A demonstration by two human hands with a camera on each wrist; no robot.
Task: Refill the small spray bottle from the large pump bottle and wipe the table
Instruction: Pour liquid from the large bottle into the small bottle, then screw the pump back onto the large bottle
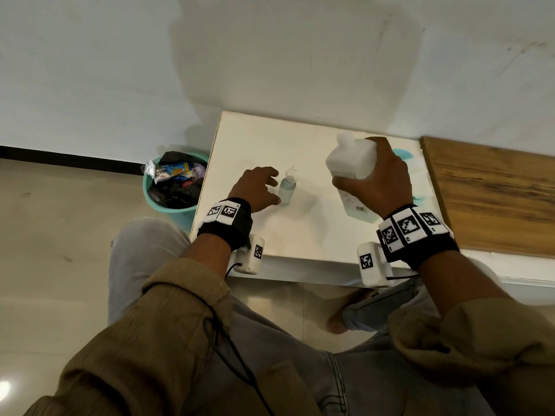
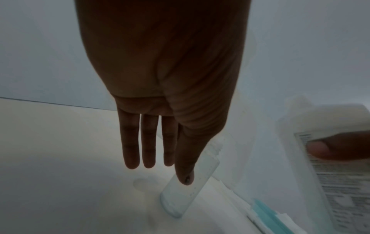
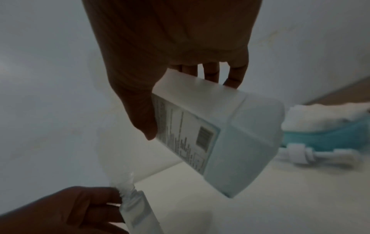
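Fingers [image 2: 149, 142] of our left hand [image 1: 256, 187] are straight and held close together, with the thumb reaching down to touch the side of the small spray bottle [image 1: 286, 189]; we cannot tell whether the other fingers touch it. Our right hand [image 1: 381, 178] wraps its fingers and thumb firmly round the large pump bottle [image 1: 351, 159], holding it clear of the table [image 1: 300, 235]. We see the small bottle standing on the white tabletop, its long axis upright or nearly so and its open threaded neck at the top. We hold the large bottle tilted, its neck pointing up and away toward the wall and its base low toward us; pale blue liquid sits in the lower end, and the printed label [image 3: 186, 137] faces the thumb side. Its pump head [image 3: 300, 154] lies on the table behind, beside a teal and white cloth [image 3: 324, 125]. We sit at a low white table against a pale wall, a wooden board [image 1: 495, 193] adjoining on the right and a teal bin [image 1: 174, 183] of rubbish on the tiled floor to the left.
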